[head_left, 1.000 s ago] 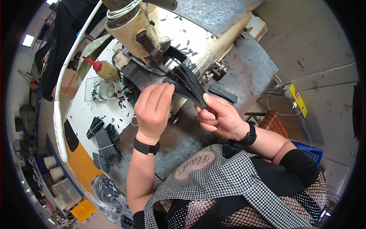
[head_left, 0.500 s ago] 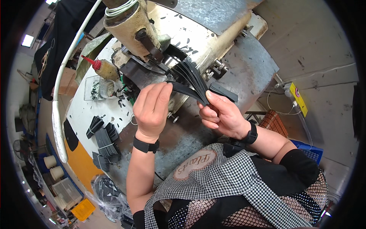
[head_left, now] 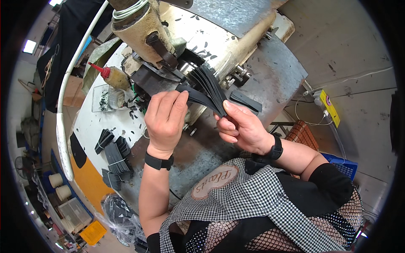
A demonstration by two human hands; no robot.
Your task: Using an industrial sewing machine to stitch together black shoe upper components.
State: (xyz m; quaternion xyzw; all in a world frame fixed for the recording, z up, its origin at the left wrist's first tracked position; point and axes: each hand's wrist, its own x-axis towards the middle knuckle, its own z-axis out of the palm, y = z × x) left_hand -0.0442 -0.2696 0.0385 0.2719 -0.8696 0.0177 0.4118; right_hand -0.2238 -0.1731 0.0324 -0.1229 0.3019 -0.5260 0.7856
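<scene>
Fanning from the right hand (head_left: 242, 125) are thin, perhaps leather, strips (head_left: 211, 86).

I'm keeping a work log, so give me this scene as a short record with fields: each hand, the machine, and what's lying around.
Left hand: fingertips pinching the end of one black strip
Right hand: gripping the near ends of the fanned strips
Machine: beyond the hands, the strips' far ends close to it
Bundles: tied, left of the left hand
Spare stack: beyond the right hand, on metal
Bottle: red-tipped, left of the machine
</scene>
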